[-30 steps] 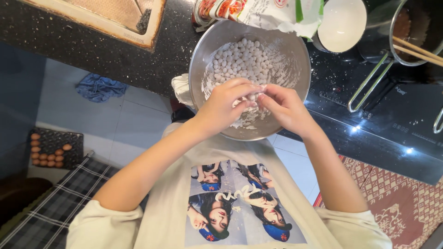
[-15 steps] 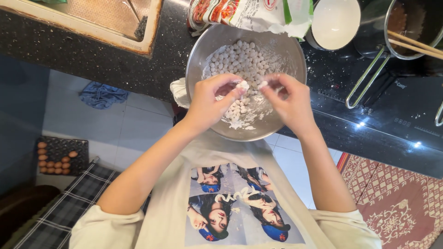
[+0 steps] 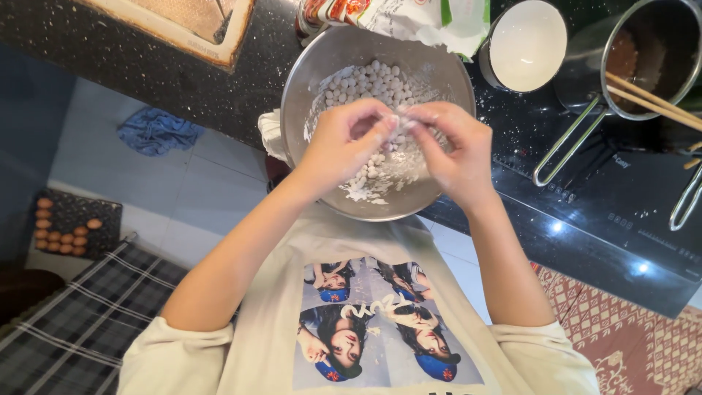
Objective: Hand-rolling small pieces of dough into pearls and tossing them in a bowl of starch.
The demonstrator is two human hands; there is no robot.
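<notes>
A round steel bowl (image 3: 307, 66) stands on the dark counter and holds several small white dough balls (image 3: 365, 84) and loose flour. Both hands hover over its middle. My left hand (image 3: 347, 146) and my right hand (image 3: 453, 146) meet fingertip to fingertip, pinching a small white piece of dough (image 3: 401, 121) between them. The dough piece is mostly hidden by my fingers, which are dusted with flour.
A white bowl (image 3: 528, 45) and a printed flour bag (image 3: 395, 16) lie behind the steel bowl. A pot (image 3: 643, 58) with chopsticks (image 3: 651, 99) stands on the black cooktop (image 3: 621, 212). A wooden board (image 3: 183, 25) lies far left. On the floor lie an egg tray (image 3: 66, 227) and a blue cloth (image 3: 157, 130).
My hands, a little apart half a second ago, have come together again over the bowl, fingertips touching on the dough piece. The view has shifted slightly.
</notes>
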